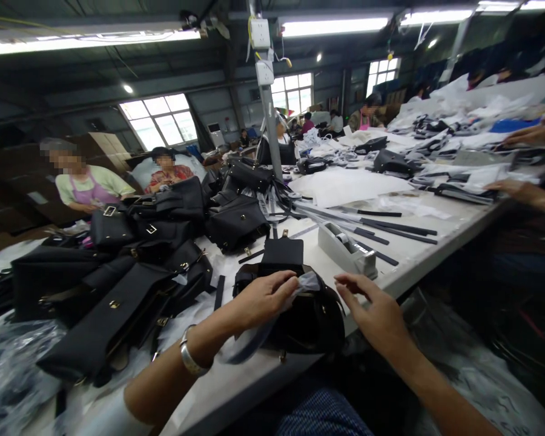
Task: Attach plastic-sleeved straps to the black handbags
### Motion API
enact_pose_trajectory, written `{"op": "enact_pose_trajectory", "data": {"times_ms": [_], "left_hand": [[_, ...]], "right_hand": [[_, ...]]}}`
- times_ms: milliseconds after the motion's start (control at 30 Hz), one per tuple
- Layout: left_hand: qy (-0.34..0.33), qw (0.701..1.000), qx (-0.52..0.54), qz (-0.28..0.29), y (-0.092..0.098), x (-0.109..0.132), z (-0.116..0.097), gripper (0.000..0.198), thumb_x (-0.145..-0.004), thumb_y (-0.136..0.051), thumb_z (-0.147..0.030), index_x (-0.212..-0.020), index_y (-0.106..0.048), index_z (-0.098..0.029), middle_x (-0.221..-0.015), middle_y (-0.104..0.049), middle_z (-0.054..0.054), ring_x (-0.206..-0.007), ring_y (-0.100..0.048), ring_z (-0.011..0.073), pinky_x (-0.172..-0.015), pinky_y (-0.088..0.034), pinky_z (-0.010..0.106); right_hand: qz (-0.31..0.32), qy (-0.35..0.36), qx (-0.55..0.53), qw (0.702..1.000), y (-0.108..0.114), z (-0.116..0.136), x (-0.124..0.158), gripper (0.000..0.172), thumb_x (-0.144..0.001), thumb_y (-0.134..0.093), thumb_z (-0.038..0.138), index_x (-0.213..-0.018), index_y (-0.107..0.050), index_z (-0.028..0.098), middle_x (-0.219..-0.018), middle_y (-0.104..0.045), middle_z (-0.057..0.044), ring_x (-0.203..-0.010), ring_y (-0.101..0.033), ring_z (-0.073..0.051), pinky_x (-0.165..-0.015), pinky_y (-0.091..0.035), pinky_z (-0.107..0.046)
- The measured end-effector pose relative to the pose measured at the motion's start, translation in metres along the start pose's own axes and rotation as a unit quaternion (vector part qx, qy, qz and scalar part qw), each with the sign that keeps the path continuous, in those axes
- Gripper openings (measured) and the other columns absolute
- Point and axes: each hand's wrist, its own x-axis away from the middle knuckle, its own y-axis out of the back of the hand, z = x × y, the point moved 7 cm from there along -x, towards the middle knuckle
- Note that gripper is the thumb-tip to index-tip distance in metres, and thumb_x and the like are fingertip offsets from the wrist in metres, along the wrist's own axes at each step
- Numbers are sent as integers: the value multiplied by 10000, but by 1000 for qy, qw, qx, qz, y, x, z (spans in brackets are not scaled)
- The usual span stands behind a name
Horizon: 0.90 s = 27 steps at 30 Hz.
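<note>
In front of me a black handbag (318, 324) lies on the white table, its flap (283, 253) folded out on the far side. Above the bag, my left hand (266, 300) has thumb and fingers pinched on a translucent plastic wrap (309, 281). A pale strip of the wrapping trails below that hand over the near side of the bag. My right hand (372, 306) hovers just right of the bag, fingers apart, holding nothing. Beyond it stands a grey tape dispenser (345, 249).
A heap of black bags (118, 290) fills the left side of the table. Dark strips (404, 227) lie behind the dispenser. A metal post (269, 121) with sockets rises behind. A co-worker's hands (522, 191) reach in from the right. Crumpled clear plastic (13, 363) lies at lower left.
</note>
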Motion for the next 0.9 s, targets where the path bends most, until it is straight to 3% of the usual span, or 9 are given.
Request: {"op": "enact_pose_trajectory", "data": {"times_ms": [133,233,300,400,500,633,767,833,900], "left_hand": [[0,991,-72,115,1,19,-7,252,-909,-565,-373,-998,-717,-193,-815,-739,43,-719,-694,197,-633,-518,255],[-67,971,-231,-2,13,15,-28,161,-905,-573,-279,-941,-706,-196,-826,-717,39,-746,-667,197,-639,-501,261],[-147,913,-367,-105,14,15,-51,189,-915,-561,-221,-1055,-688,-216,-916,-707,51,-820,-655,208,-702,-506,289],[-277,829,-471,-118,-8,24,-76,285,-947,-516,-192,-1215,-606,-229,-1009,-693,61,-879,-639,209,-758,-518,312],[-283,846,-433,-128,-6,30,-70,463,-895,-564,-142,-1337,-498,-263,-1114,-686,42,-929,-649,192,-789,-528,289],[-141,908,-360,-164,43,26,-23,558,-807,-611,-114,-1335,-522,-273,-1104,-725,26,-933,-693,204,-780,-530,279],[-56,877,-393,-270,124,32,5,358,-839,-557,-120,-1153,-679,-242,-1111,-754,40,-983,-704,235,-832,-513,288],[-34,853,-398,-335,161,42,3,353,-850,-530,-121,-1159,-674,-213,-1064,-763,55,-943,-711,237,-828,-510,290],[-33,827,-407,-387,184,56,-10,366,-870,-505,-135,-1204,-642,-191,-1052,-756,73,-928,-707,244,-827,-505,301]], "right_hand": [[92,-11,-49,994,-8,22,29,289,-931,-561,455,-987,-724,223,-856,-745,-39,-720,-692,-192,-700,-548,-305],[180,-72,-147,970,-30,39,38,384,-926,-564,512,-1096,-716,203,-870,-757,-59,-698,-704,-190,-683,-569,-314],[219,-137,-281,924,-46,50,38,468,-907,-585,546,-1196,-677,190,-1010,-757,-92,-839,-730,-219,-788,-589,-353],[219,-181,-491,824,-60,71,30,425,-923,-585,519,-1181,-679,195,-1159,-725,-91,-1041,-696,-224,-962,-540,-383],[147,-208,-584,770,-58,73,14,255,-900,-659,414,-1042,-726,214,-1109,-748,-41,-1032,-697,-185,-966,-536,-327],[69,-229,-604,761,-46,58,-18,189,-923,-619,299,-1022,-735,187,-1113,-756,-59,-1024,-701,-167,-926,-563,-287],[-16,-237,-622,746,-30,37,-52,300,-992,-443,208,-933,-737,203,-962,-787,-24,-927,-726,-134,-884,-589,-291],[17,-243,-586,773,-28,35,-58,351,-1004,-410,229,-889,-740,203,-934,-787,-33,-936,-727,-149,-863,-596,-304],[107,-216,-480,843,-26,45,-56,415,-1006,-420,376,-871,-753,170,-950,-779,-97,-914,-734,-208,-755,-616,-320]]}}
